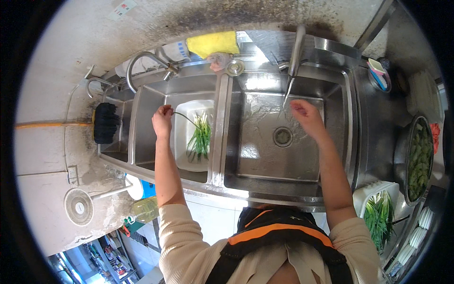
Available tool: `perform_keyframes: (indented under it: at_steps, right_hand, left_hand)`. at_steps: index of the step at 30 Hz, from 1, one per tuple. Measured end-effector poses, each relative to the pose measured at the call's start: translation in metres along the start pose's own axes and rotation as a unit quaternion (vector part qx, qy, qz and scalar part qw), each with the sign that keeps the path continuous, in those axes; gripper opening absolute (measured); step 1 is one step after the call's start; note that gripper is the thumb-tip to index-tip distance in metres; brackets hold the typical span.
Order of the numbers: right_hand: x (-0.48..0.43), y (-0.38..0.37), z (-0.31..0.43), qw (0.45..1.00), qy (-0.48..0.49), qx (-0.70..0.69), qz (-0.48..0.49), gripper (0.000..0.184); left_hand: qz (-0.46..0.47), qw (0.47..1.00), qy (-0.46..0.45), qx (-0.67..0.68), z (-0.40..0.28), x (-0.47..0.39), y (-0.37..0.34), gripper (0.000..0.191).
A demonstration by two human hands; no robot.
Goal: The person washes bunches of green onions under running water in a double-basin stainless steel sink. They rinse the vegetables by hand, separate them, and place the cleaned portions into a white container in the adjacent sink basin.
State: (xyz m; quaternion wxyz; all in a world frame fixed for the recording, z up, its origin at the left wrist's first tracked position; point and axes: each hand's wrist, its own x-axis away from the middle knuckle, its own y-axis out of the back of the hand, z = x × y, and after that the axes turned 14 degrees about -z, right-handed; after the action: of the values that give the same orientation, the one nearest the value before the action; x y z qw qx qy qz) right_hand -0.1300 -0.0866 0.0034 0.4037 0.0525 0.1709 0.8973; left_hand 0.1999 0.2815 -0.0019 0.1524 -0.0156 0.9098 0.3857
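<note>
My left hand [162,121] is over the middle basin, its fingertips pinching the end of one thin green scallion stalk [186,118]. That stalk arches down toward a bunch of scallions [199,140] lying in a white plastic tub [181,156] inside the basin. Over the large right basin [278,168] is my right hand [308,116], just right of a stream of water [286,94] running from a steel faucet [297,49]. Its fingers are curled, and whether anything small is between them is hidden. Shallow water spreads around the round drain strainer [283,137].
Another curved faucet [147,55] stands behind the middle basin. A black brush head [105,123] juts over the small left basin. On the right are a white tub [360,193] of scallions and a metal bowl [402,156] of dark greens. A yellow cloth [213,43] lies behind the sink.
</note>
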Motion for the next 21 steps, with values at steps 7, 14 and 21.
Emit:
perform_keyframes:
  at_steps: [7, 14, 21]
  right_hand:
    - [0.015, -0.092, 0.075, 0.982, 0.116, -0.024, 0.147, 0.028]
    - [0.025, -0.183, 0.143, 0.947, 0.294, -0.014, 0.126, 0.018]
    - [0.047, -0.228, 0.125, 0.956, 0.146, -0.019, 0.253, 0.017]
  left_hand:
    - [0.069, 0.959, 0.035, 0.271, -0.083, 0.022, 0.058, 0.013]
    - [0.097, 0.912, 0.087, 0.390, -0.129, 0.062, 0.066, 0.010]
    - [-0.111, 0.905, 0.081, 0.402, -0.071, 0.051, 0.096, 0.007]
